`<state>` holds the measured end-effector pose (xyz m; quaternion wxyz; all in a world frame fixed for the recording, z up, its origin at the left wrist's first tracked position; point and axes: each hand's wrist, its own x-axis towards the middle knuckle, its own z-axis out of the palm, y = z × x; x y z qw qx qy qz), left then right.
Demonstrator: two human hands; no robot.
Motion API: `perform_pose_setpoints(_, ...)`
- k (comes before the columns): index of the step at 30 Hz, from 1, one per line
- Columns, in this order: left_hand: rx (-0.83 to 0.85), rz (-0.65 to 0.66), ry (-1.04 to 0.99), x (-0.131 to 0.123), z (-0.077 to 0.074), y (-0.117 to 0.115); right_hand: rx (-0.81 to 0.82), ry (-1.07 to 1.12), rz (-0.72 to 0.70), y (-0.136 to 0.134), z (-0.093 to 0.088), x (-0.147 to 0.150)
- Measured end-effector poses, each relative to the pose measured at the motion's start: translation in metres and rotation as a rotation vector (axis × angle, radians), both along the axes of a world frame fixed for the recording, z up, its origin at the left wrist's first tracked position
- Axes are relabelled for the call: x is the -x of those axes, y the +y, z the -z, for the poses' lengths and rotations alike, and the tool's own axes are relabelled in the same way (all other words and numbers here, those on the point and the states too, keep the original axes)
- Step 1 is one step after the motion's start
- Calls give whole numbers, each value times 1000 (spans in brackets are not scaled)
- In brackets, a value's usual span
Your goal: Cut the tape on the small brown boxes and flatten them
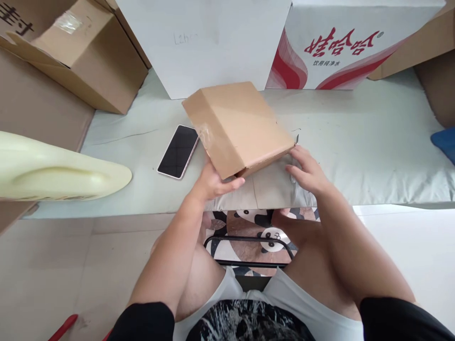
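Observation:
A closed brown cardboard box [245, 123] is tilted above the covered table, with clear tape on its left side. My left hand [213, 182] supports its near left corner, fingers partly hidden beneath and thumb stretched along the front. At the near right corner, my right hand [307, 170] has its fingertips against or just beside the cardboard. Its thumb and fingers are apart, and I cannot tell whether they bear any weight. Left of the box lies a phone [178, 151] with a dark screen and a pale rim.
White cartons [213, 42] stand along the back, one with red lettering [341, 42]. Open brown boxes [99, 61] fill the left rear. A pale yellow rounded object [64, 170] juts in from the left. Something blue [444, 144] lies at the right edge.

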<state>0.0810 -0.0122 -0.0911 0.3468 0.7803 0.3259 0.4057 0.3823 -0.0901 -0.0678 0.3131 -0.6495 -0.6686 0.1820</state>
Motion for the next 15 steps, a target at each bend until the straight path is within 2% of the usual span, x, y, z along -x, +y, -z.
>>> perform_pose_setpoints(2,97,40,-23,-3,-8,-7,-22,125,-79,-1,-1,5)
perform_pose_setpoints(5,255,67,-136,-2,-19,-8,-67,302,-92,-3,-4,6)
perform_pose_setpoints(8,364,88,-195,4,-24,-5,-121,147,-32,-5,-6,6)
perform_pose_setpoints(11,394,105,-138,6,-26,-5,-117,-82,71,-8,-6,8)
perform_pose_setpoints(15,303,-9,-145,-1,-27,-7,-91,-99,5,-12,-5,9)
